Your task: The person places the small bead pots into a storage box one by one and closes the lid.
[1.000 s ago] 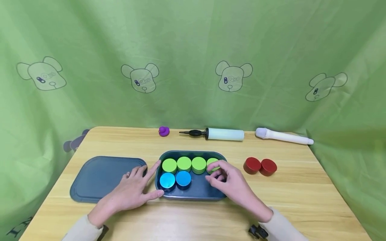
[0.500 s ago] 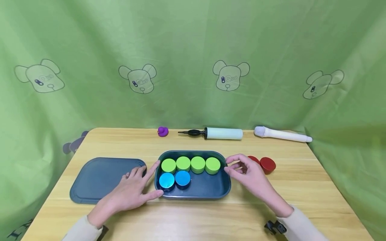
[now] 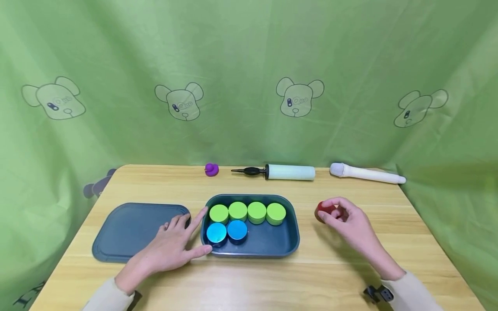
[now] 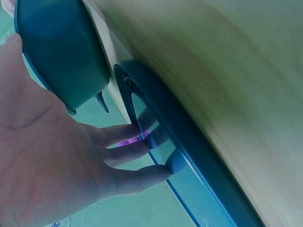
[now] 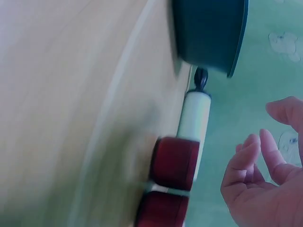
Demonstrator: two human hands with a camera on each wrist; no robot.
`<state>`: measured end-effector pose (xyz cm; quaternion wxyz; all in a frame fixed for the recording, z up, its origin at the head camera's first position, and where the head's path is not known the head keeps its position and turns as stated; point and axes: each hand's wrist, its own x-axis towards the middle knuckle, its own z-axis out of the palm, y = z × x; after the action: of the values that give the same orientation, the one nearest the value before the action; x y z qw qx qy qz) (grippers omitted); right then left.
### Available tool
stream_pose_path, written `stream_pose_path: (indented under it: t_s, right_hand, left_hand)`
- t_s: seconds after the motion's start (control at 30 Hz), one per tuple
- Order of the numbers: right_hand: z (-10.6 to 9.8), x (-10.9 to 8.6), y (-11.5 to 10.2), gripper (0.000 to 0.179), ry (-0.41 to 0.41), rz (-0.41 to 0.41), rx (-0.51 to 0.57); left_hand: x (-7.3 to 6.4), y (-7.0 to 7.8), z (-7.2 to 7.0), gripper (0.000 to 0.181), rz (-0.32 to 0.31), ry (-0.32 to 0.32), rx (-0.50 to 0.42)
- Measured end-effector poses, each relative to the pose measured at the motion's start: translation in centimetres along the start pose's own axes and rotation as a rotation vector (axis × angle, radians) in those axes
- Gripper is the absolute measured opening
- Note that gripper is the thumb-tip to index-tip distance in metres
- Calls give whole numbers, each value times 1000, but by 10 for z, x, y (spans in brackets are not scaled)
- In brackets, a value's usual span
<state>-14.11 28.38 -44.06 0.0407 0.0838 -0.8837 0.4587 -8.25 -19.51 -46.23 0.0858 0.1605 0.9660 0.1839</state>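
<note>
My left hand (image 3: 169,244) lies spread, thumb and index finger at the left rim of a dark blue box (image 3: 268,242). Its other fingers touch a flat dark lid (image 3: 132,231), as the left wrist view confirms. Inside the box stand several light green round blocks (image 3: 256,211) along the back and two blue round blocks (image 3: 216,232) at front left. My right hand (image 3: 350,218) hovers over two red round blocks, fingers loosely bent; one red block (image 3: 326,210) shows between thumb and fingers, the other is hidden behind the hand. In the right wrist view both red blocks (image 5: 174,163) stand apart from the fingers.
Along the table's back edge lie a purple rubber duck (image 3: 211,169), a hand pump (image 3: 289,172) with a black nozzle and a white microphone-shaped stick (image 3: 367,173). A green curtain (image 3: 241,129) hangs behind the table.
My right hand has moved right, from above the box's rightmost green block to over the red blocks. That green block stays in the box. My left hand has kept its place.
</note>
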Motion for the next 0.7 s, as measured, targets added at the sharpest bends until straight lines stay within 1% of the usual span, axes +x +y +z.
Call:
stream_pose_path:
  t_s: [0.2,0.37,0.57,0.7]
  right_hand:
    - [-16,-3,20,34,45,63,-62]
    - [-27,-6,28,35,75,85,-103]
    - [-33,-6,44,39,96,113,-150]
    - [-35,-5,56,42,87,133,-163]
  left_hand:
    - [0,-1,0,97,8,6,-2]
    - [0,-1,1,97,17,10,4]
    - [0,-2,2,97,15,11,7]
    - [0,-2,2,97,14,13,13]
